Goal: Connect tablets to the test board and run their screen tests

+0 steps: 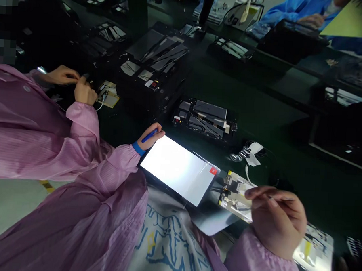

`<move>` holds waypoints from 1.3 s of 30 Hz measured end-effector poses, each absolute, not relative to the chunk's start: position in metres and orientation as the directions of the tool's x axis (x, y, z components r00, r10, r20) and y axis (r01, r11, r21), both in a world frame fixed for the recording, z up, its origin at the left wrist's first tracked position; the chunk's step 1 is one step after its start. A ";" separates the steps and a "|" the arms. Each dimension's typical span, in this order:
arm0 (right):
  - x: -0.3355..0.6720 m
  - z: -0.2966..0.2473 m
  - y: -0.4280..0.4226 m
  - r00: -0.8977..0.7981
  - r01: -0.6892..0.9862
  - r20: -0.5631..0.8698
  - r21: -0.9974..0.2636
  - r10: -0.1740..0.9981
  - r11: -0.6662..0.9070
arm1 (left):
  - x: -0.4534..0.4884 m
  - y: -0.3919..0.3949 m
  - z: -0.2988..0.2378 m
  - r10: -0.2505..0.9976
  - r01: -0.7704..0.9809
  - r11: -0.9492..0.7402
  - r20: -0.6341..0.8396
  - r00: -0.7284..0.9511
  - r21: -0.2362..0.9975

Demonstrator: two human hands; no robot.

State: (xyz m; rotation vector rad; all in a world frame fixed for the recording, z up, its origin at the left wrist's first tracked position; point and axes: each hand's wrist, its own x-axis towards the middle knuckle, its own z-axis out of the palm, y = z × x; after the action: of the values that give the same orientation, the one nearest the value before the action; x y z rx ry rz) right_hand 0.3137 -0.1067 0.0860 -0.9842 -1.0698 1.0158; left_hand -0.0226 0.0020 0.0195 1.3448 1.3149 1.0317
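My left hand (152, 139) grips the upper left corner of a lit screen (177, 167), which glows white and has a small red patch at its right end. A blue pen (149, 136) is tucked in that same hand. To the right, my right hand (278, 219) is closed in a pinch around a thin dark tool (282, 198), its kind unclear. It hovers over a bare circuit board (237, 195) with yellow tape and a white cable (249, 176). Dark ribbon leads run between the board and the screen. My right fingers partly cover the board.
An opened tablet-like unit (203, 118) lies beyond the screen, with a larger stack of parts (157, 55) further left. A cable bundle (248, 152) sits right of centre. Another board (314, 251) lies at lower right. A co-worker's hands (86, 91) work beside a board at left.
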 end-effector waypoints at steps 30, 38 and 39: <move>0.205 0.085 -0.135 -0.863 -0.047 0.049 -0.999 0.503 0.016 | -0.021 -0.009 0.027 0.993 0.090 0.097 -0.103 0.058 0.991; 0.239 0.075 -0.125 -0.462 -0.056 0.062 -0.998 0.885 0.040 | -0.022 -0.016 0.023 0.990 0.026 0.121 -0.123 0.069 0.992; 0.243 0.073 -0.121 -0.402 -0.048 0.055 -0.998 0.914 0.039 | -0.022 -0.016 0.022 0.990 0.013 0.125 -0.125 0.067 0.992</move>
State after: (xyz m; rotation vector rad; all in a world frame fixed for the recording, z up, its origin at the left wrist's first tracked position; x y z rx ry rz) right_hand 0.2432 -0.1213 0.0734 -0.9180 -1.4982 1.4864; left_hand -0.0222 -0.0162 0.0215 1.1542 1.2229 1.0634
